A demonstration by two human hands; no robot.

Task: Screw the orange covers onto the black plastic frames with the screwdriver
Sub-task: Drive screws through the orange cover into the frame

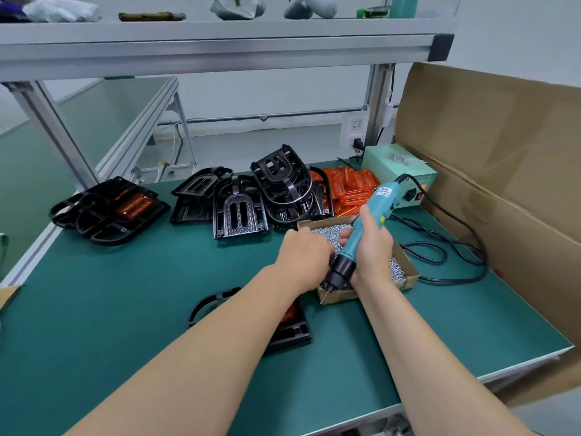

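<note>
Over the middle of the green matted surface [125,294], both hands at a small open cardboard box of silver screws [404,269]. In the right hand [372,250], fingers wrapped firmly round the body, a teal electric screwdriver [381,201], tilted, black nose low over the box's near-left corner. Left hand [303,254] just beside that nose, fingers curled down among the screws and hidden; impossible to tell whether pinching one. Near, partly under the left forearm, a black plastic frame [294,336] flat on the surface, with a glimpse of an orange cover [290,313] on it. Far behind the box, a heap of bare black frames [240,212]; to its right, a pile of clear orange covers [349,187]. Far left, a stack of frames fitted with orange covers [107,212]. Far right, a pale green power box [397,171], a looped black cable [456,247], and beyond both a big brown cardboard carton [503,146].
</note>
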